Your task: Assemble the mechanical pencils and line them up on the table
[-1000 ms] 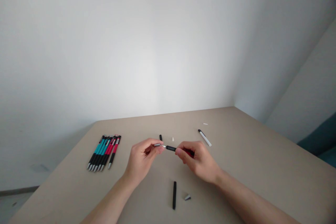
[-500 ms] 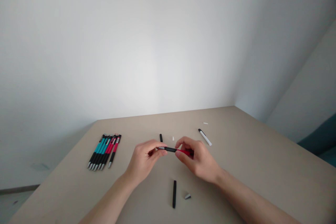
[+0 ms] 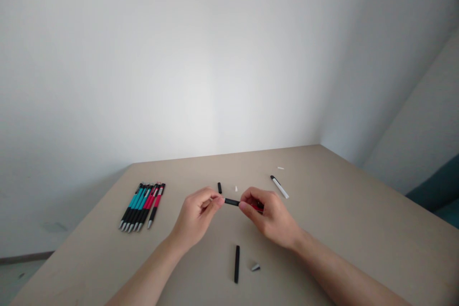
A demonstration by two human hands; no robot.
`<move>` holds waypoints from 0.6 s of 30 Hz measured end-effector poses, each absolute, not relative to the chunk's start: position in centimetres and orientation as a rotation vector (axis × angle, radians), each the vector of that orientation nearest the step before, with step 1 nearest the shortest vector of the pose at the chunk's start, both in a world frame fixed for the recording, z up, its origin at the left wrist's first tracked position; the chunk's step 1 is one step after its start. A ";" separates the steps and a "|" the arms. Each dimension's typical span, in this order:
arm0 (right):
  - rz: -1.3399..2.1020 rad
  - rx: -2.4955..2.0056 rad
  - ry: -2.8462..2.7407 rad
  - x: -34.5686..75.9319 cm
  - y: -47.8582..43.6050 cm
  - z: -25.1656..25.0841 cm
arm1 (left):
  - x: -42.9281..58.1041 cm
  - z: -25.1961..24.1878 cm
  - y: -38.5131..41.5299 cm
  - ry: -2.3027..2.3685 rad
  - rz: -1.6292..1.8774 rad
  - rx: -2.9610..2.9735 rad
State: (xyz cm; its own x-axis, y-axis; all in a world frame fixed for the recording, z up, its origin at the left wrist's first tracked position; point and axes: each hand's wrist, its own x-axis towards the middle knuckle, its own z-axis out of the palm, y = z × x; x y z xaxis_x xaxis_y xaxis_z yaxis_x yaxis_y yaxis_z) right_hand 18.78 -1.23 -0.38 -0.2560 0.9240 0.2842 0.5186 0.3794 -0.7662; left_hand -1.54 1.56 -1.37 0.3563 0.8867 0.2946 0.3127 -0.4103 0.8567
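Observation:
A red pen with a black grip (image 3: 232, 202) lies level between my two hands above the table. My right hand (image 3: 269, 215) is closed around its red barrel. At the other end, the thumb and fingertips of my left hand (image 3: 199, 210) pinch the pen's tip, which they mostly cover. Below my hands a slim black tube (image 3: 237, 264) rests on the table beside a small grey cone-shaped tip (image 3: 256, 267). Just beyond my left fingers lie a short black piece (image 3: 219, 187) and a tiny white bit (image 3: 235, 189).
Several teal and red pens (image 3: 141, 208) lie side by side at the left of the beige table (image 3: 193, 277). A white pen-like piece with a black end (image 3: 279, 187) and a small white strip (image 3: 280, 168) are at the back right. A wall (image 3: 215, 57) stands behind.
My left fingers have shifted and now cover the silver tip that showed between them before. My right hand keeps its hold on the barrel, nearly in place.

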 end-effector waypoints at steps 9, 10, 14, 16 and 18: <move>0.681 -1.265 -1.910 18.7 -1.2 -0.2 | -1.7 -1.4 1.6 1.012 1.072 1.947; 0.674 -1.266 -1.921 18.7 -1.2 -0.2 | -1.7 -1.4 1.6 1.012 1.074 1.955; 0.659 -1.262 -1.915 18.7 -1.2 -0.2 | -1.7 -1.5 1.7 1.030 1.077 1.970; 0.639 -1.289 -1.890 18.6 -1.2 -0.3 | -1.7 -1.6 1.7 1.040 1.079 1.973; 0.618 -1.311 -1.883 18.6 -1.1 -0.4 | -1.8 -1.7 1.7 1.044 1.087 1.981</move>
